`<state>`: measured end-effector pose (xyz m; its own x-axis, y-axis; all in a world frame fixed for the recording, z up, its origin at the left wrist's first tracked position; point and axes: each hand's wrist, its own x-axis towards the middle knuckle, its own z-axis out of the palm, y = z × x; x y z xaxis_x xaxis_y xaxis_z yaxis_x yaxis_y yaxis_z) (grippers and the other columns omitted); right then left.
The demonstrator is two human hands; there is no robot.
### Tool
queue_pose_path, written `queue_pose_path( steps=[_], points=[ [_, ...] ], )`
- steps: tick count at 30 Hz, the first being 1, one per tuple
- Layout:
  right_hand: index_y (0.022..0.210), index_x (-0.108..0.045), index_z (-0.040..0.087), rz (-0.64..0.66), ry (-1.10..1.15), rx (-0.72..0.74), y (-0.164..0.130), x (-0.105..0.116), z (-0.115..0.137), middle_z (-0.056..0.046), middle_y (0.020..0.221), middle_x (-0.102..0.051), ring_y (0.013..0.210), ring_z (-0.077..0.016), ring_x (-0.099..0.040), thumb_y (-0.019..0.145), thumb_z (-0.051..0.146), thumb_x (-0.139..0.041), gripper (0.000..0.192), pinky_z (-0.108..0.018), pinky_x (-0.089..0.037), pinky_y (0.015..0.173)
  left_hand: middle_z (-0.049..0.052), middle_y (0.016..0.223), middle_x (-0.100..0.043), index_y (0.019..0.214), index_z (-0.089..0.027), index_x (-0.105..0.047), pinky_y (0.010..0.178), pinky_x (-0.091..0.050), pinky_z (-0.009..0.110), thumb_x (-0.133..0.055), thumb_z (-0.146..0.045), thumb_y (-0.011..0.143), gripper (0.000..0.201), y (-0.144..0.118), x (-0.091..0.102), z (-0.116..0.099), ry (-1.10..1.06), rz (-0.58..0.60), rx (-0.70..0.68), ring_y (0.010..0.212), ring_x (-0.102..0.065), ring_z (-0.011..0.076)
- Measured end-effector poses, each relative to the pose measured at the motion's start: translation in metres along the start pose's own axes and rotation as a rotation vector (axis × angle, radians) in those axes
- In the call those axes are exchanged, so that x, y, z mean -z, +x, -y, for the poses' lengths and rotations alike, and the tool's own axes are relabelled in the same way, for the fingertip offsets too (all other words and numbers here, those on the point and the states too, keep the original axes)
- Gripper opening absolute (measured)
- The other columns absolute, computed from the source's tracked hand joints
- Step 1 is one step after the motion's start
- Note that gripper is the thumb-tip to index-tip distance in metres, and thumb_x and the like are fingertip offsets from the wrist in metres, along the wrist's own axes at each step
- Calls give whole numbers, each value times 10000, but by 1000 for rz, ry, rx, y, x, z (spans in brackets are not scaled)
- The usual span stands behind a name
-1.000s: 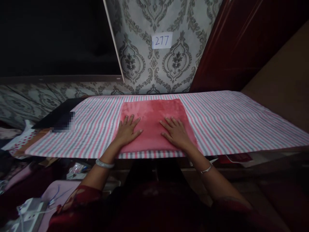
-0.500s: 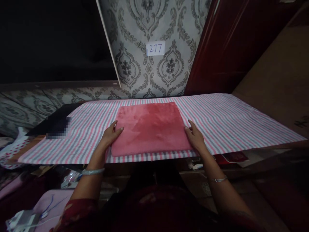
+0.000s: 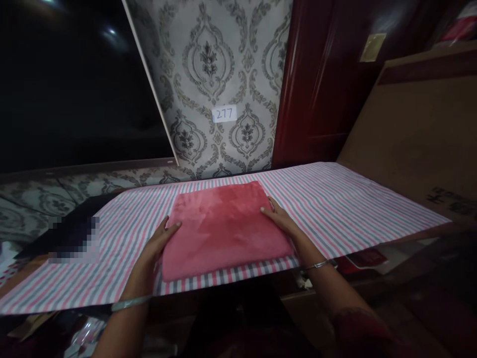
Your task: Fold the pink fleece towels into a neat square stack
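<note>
the striped cloth (image 3: 335, 204) covers the table, and the folded red towel (image 3: 223, 226) lies flat on it near the front edge. the left hand (image 3: 158, 243) and right hand (image 3: 281, 221) press its two side edges, fingers open, well apart. a lopsided squeeze could let the soft folds slump or drag the cloth underneath. a second ago both palms lay flat on top; now they flank it.

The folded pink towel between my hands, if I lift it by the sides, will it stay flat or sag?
The pink towel looks plush and soft, so it would probably sag in the middle. Its folded layers may slip apart. It likely slides easily over the striped cloth.
</note>
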<state>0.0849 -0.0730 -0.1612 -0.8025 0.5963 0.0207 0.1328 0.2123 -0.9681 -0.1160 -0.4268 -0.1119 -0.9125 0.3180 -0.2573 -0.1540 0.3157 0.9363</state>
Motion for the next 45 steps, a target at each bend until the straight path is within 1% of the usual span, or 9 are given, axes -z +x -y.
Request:
queue_pose_path(
  steps=[8, 14, 18, 21, 26, 29, 33, 38, 45],
  points=[
    [1574, -233, 234, 73, 457, -120, 0, -1, 23, -83, 1223, -700, 925, -253, -720, 658, 328, -767, 1064, -413, -567, 859, 181, 1338, -646, 1567, -256, -307, 865, -594, 375, -908, -367, 623, 1125, -2, 0, -21, -202, 174, -118, 1033, -723, 300],
    [1579, -249, 222, -147, 476, -16, -26, 8, 64, 25, 730, -692, 628, -207, -658, 689, 316, -734, 1017, -343, -563, 650, 135, 1310, -662, 1537, -286, -380, 803, -589, 318, -884, -396, 640, 1035, 15, 11, -92, 62, 173, -307, 1020, -710, 265],
    [1587, -191, 298, -235, 533, 103, -78, -5, 75, -20, 954, -722, 803, -226, -700, 732, 453, -756, 1036, -354, -574, 734, 104, 1170, -716, 1539, -230, -383, 887, -558, 360, -759, -290, 766, 862, 53, 6, -145, 391, 205, -535, 984, -694, 246],
    [1589, -93, 351, -107, 592, 62, -118, -25, 59, -65, 1115, -706, 858, -240, -716, 723, 494, -779, 1114, -374, -583, 712, 103, 1164, -714, 1489, -191, -463, 1028, -475, 431, -652, -108, 760, 757, 78, -13, -158, 647, 19, -689, 1082, -660, 274],
    [1493, -379, 202, -16, 369, -41, -129, -12, 29, -13, 725, -689, 517, -176, -629, 756, 557, -706, 880, -288, -493, 490, 113, 1307, -656, 1337, -196, -604, 1163, -330, 474, -615, -71, 713, 636, 84, -34, -114, 655, -138, -782, 1299, -539, 305],
    [1200, -634, 172, -104, 209, 111, -92, 17, 33, 6, 645, -618, 560, -158, -585, 796, 550, -644, 553, -286, -484, 549, 114, 1303, -645, 1304, -205, -620, 1163, -321, 511, -660, -174, 734, 572, 65, -25, -71, 455, -202, -695, 1294, -527, 326],
    [1127, -639, 209, -138, 40, 109, -19, 31, 44, -27, 873, -658, 819, -185, -615, 785, 451, -651, 419, -294, -502, 724, 114, 1229, -634, 1304, -196, -587, 995, -498, 433, -702, -268, 766, 554, 24, -10, -24, -60, -292, -374, 1107, -630, 267],
    [1019, -672, 183, 173, -31, -211, 45, 15, 50, -62, 847, -691, 716, -181, -621, 913, 483, -517, 355, -297, -506, 673, 38, 858, -689, 1289, -187, -499, 723, -575, 314, -686, -62, 741, 592, -23, -12, 9, -576, -121, 5, 738, -687, 163],
    [952, -715, 181, 419, -17, -290, 69, 2, 61, -73, 947, -763, 838, -218, -676, 835, 528, -670, 368, -313, -547, 770, 48, 901, -731, 1153, -188, -603, 614, -560, 274, -810, -184, 706, 493, -43, -30, 22, -629, 104, 32, 680, -690, 168]
  ],
)
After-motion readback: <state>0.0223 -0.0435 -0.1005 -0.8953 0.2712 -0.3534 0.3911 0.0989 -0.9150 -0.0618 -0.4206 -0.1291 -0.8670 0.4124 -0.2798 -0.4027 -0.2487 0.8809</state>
